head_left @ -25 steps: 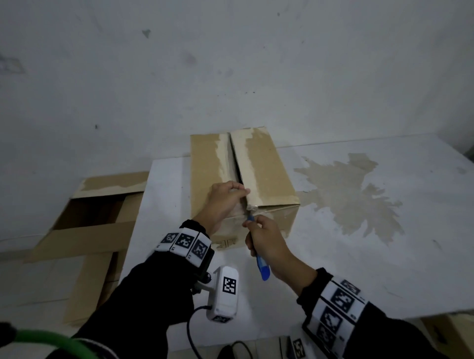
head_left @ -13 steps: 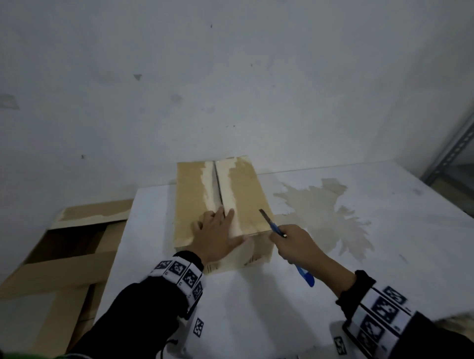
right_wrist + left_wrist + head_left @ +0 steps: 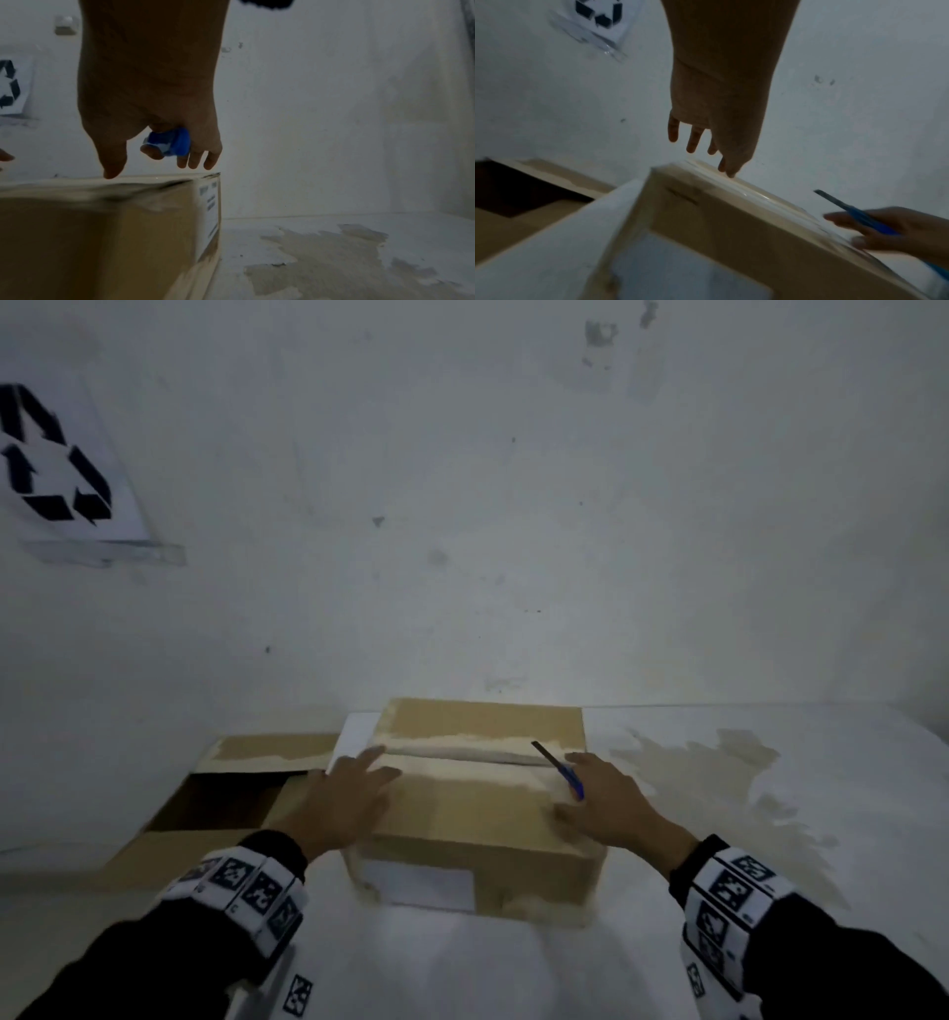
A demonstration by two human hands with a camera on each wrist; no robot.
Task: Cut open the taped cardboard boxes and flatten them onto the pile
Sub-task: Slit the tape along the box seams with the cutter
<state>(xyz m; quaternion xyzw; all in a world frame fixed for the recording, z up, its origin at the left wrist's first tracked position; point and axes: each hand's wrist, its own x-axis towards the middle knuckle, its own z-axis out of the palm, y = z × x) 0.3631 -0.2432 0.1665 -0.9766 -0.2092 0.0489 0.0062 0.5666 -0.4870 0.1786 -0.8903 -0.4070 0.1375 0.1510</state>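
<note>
— Where's the cardboard box [image 3: 477, 819]?
— On the white table [image 3: 770, 906], long side facing the camera, top seam [image 3: 462, 755] running left to right, slightly parted along the middle. Pale label [image 3: 418, 883] on the near face.

— Left hand [image 3: 341, 801]?
— Flat on the box's left top corner, fingers [image 3: 693, 140] straight and spread, clasping nothing. From the left wrist view, only the fingertips nearest the seam touching the cardboard.

— Right hand [image 3: 608, 801]?
— Resting at the right end of the lid, thumb down on the top edge. Closed around the blue utility knife [image 3: 562, 770]: handle [image 3: 170, 145] tucked against the palm, other fingers hanging loosely past it.

— Blade [image 3: 543, 752]?
— Out, dark, pointing up and left over the right end of the seam. Touching the cardboard or just above it: cannot tell.

— Anything beside the table?
— Flattened cardboard pile [image 3: 221, 793] lower down on the left, dark gap in its middle. Recycling sign [image 3: 61, 464] on the wall above. Brownish stain [image 3: 719, 788] on the tabletop, right of the box.
</note>
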